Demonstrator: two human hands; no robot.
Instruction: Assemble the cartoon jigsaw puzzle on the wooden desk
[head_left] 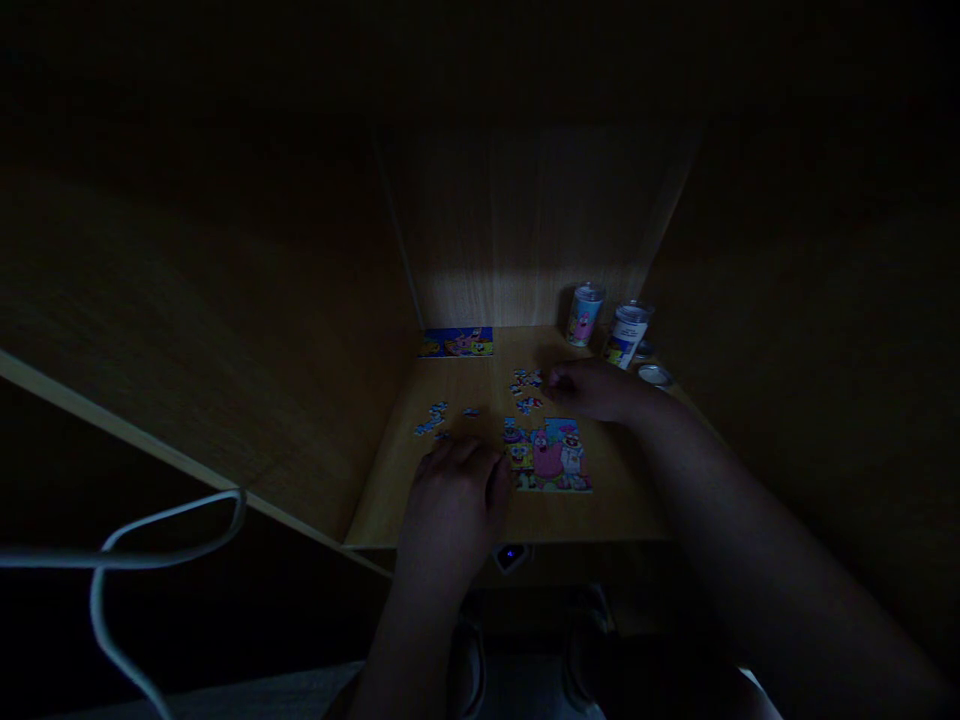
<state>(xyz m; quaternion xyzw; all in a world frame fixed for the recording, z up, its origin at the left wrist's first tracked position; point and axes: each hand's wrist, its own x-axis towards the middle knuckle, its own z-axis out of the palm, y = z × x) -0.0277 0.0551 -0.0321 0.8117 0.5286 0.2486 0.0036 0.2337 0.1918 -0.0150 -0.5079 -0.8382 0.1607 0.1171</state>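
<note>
Dim light falls on a pale wooden desk boxed in by dark timber walls, where a person sits over a colourful cartoon jigsaw block; that block, several rows already joined into bright pink and yellow figures, lies flat near the desk's front edge and serves as the centre of the scene. By the look of it the work is partly done; a small scatter of blue-and-pink loose pieces lies just behind the block, and a second scatter of blue loose pieces sits to its left, none yet joined. Well behind the block a flat blue printed cartoon picture rests against the back wall; behind and to its right stand two short printed cylindrical tins, with a round silver lid beside them.

Left hand rests palm down with fingers curled, touching the block's left edge; whether it pinches a piece cannot be told in the gloom. Right hand lies low just behind the block, fingers reaching toward the nearer scatter; its grip is likewise unreadable. A white looped cable hangs far to the left.
</note>
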